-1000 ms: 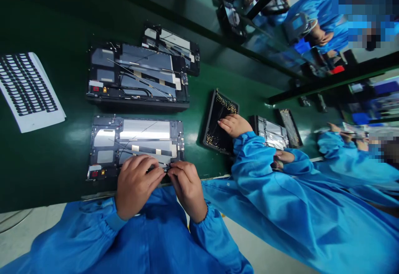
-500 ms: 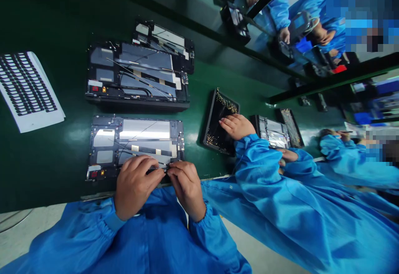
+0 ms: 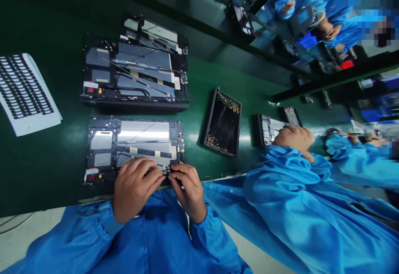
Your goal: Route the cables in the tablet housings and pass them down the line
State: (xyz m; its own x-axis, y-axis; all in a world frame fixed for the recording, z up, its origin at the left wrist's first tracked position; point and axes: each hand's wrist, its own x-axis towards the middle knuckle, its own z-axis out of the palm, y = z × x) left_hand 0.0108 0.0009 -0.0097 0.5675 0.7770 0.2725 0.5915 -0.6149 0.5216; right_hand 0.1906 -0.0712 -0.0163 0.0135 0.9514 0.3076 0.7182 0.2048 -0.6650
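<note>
An opened device (image 3: 144, 131), flat like a tablet with dark frame and silver panels, lies on the green table in front of me. My left hand (image 3: 136, 189) is over its lower edge, thumb and index finger pinched together near the lower right corner. From the right, my right hand (image 3: 188, 189) meets it there, its fingertips pinched too. Between the two sets of fingertips shows a small dark piece, too small to name. Thin wires and dark strips cross the device's panels. My left hand hides part of the near edge.
Behind lies a stack of similar opened devices (image 3: 135, 103). On the left is a white sheet of black stickers (image 3: 35, 125). To the right stands a black tray (image 3: 222, 129) of small gold-coloured parts. A co-worker's hand (image 3: 293, 138) is beyond it, near another device (image 3: 268, 129).
The co-worker's hand has left the black tray and moved right, to the device there. My hands stay at the same corner, the right fingers slightly shifted. The whole view has shifted a little.
</note>
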